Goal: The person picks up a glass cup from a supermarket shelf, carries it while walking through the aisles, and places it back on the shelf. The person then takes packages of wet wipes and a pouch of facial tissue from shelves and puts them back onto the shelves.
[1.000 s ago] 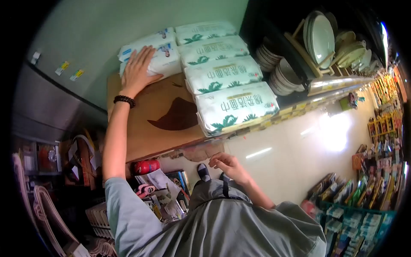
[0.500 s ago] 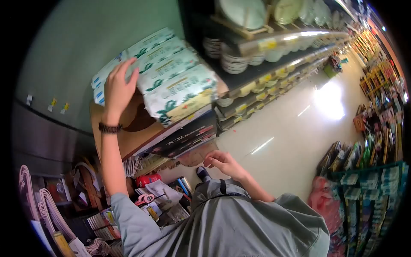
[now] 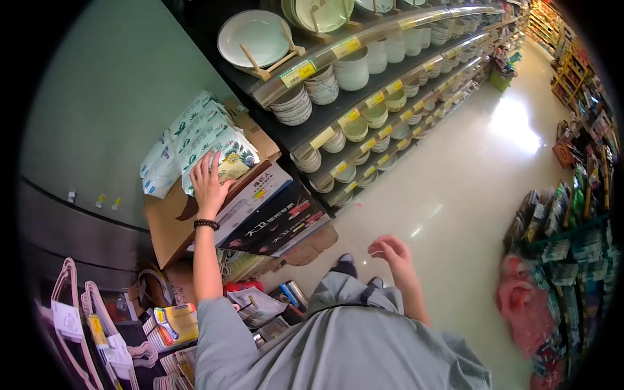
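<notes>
My left hand (image 3: 209, 183), a dark beaded bracelet on its wrist, rests with spread fingers on the near side of a stack of soft tissue packs (image 3: 203, 140). The packs are white with green leaf prints and a yellowish end. They lie in rows on top of an open brown cardboard carton (image 3: 170, 220), against the grey-green wall. Part of the nearest pack is hidden under my fingers. My right hand (image 3: 392, 252) hangs over the floor in front of my body, its fingers loosely bent and apart, holding nothing.
Shelves of bowls (image 3: 292, 107) and plates (image 3: 253, 39) run along the right of the carton. A dark printed box (image 3: 279, 224) faces the aisle floor (image 3: 442, 175). Pink hangers (image 3: 70, 312) and small packaged goods are at lower left; a red plastic bag (image 3: 520, 305) is at right.
My left hand has shifted from the left side of the tissue packs to their near side, touching them. My right hand has risen slightly. The view has turned, showing more of the dish shelves.
</notes>
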`<state>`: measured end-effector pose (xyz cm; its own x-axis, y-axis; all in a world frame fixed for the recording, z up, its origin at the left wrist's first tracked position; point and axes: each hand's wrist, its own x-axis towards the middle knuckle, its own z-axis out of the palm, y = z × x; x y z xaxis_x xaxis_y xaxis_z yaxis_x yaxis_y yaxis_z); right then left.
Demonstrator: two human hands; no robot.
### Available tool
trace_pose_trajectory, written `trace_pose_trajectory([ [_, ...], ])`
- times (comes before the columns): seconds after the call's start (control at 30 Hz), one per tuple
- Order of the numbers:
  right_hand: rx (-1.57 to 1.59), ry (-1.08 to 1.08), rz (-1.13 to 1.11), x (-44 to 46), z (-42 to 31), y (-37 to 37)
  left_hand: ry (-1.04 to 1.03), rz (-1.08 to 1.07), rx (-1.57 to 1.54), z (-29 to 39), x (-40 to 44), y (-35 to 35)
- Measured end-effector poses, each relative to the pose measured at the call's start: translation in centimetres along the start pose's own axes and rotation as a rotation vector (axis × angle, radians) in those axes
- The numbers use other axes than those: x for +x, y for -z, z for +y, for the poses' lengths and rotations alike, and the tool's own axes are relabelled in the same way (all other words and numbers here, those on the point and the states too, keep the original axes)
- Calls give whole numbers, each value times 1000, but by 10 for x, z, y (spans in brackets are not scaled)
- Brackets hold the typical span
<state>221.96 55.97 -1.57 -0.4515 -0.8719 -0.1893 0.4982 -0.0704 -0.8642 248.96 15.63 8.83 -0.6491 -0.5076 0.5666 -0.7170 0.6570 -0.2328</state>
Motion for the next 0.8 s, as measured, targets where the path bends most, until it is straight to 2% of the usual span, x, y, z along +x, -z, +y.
trace_pose_trajectory([
  [0.3,-32,67,164,-12,-43,95,127,-89,-64,18,4,1],
  [0.33,-41,49,198,-11,-52,104,141,-52,-48,17,2,-9],
  [0.37,-32,48,218,-10,-58,116,62,93,72,35,3,-7],
  [0.4,-28,52,237,-6,-64,132,88,184,125,70,14,2],
  [0.47,14,106,240,5,-68,163,114,416,-42,126,35,-19],
  [0.53,-5,78,279,21,-79,194,239,371,-563,225,47,-63],
  [0.6,-26,82,367,44,-98,224,156,-60,-1111,360,70,-85],
  [0.63,15,105,417,55,-111,238,-35,-282,-1228,416,82,-90],
  [0.67,60,129,460,67,-124,250,61,-582,-1452,487,98,-56],
  [0.7,109,156,500,81,-137,263,-293,-629,-1395,521,104,-81],
  [0.77,76,260,648,107,-176,282,-553,-594,-1414,603,131,-65],
  [0.8,60,310,718,120,-198,293,-573,-579,-1542,639,148,-54],
])
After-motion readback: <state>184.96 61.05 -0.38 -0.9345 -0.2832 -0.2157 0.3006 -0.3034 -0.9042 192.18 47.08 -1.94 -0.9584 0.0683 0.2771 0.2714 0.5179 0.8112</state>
